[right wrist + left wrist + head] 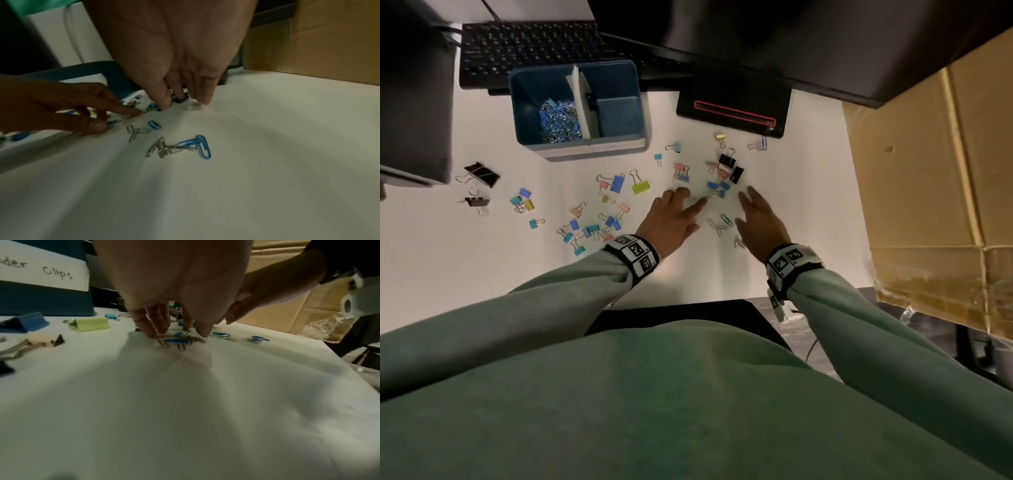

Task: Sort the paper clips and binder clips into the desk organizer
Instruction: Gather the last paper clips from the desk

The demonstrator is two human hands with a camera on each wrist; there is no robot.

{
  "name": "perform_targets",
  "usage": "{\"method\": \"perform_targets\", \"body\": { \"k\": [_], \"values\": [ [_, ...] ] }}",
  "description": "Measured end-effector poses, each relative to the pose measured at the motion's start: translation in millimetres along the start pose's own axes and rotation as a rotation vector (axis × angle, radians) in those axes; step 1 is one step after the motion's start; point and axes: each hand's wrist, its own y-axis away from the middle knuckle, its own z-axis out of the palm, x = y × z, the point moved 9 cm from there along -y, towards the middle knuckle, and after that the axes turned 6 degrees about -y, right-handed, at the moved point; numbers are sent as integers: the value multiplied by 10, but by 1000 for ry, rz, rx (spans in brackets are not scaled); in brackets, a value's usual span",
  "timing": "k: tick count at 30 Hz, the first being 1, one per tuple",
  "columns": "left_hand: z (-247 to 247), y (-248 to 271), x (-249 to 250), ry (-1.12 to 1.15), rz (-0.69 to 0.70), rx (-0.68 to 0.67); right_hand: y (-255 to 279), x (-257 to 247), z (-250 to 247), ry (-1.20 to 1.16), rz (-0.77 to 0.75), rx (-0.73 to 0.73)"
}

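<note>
The blue desk organizer (619, 68) stands at the back left; its left compartment holds a heap of paper clips (558, 120), and its front label (57, 274) reads "clips". Coloured and black binder clips (640, 186) lie scattered over the white table. My left hand (688, 202) lies spread with straight fingers, its fingertips (151, 332) touching down on blue and silver paper clips (179, 340). My right hand (748, 195) is beside it with straight fingers (205, 99) touching the table, holding nothing. More loose paper clips (180, 146) lie between and below the hands.
A black keyboard (530, 48) sits behind the organizer, and a black device with a red outline (732, 109) at the back right. A cardboard box (928, 171) walls the right side. A dark block (414, 102) stands at the left. The table's front edge (688, 301) is near my body.
</note>
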Motion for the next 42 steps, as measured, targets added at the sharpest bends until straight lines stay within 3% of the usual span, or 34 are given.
{"method": "perform_targets", "body": {
  "k": [3, 5, 9, 12, 15, 20, 26, 29, 34, 38, 42],
  "values": [
    [26, 162, -19, 0, 50, 0, 184, -121, 282, 114, -133, -177],
    [38, 302, -67, 48, 55, 9, 309, -149, 275, 18, -188, -209],
    [3, 476, -338, 181, -84, 12, 402, 366, -112, -124, 37, 90],
    [18, 488, -454, 275, -190, -40, 443, 621, -13, -154, 209, 46],
    [87, 335, -325, 388, -206, -83, 276, 304, 167, -140, 126, -13],
    [87, 64, -74, 270, -187, -119, -93, -381, 350, -186, 10, -77],
    [68, 53, -31, 313, -195, -101, -57, -584, 364, -41, -18, -74],
    [166, 84, -70, 321, -203, -156, -104, -774, 448, -61, -79, -78],
    [73, 166, -219, 367, -275, -118, -195, -891, 495, -31, -123, -95],
    [28, 262, -348, 506, -271, -68, -270, -709, 401, -283, -42, -100],
    [-159, 425, -581, 705, -354, -44, -303, -693, 193, -535, 5, -121]
  ]
}}
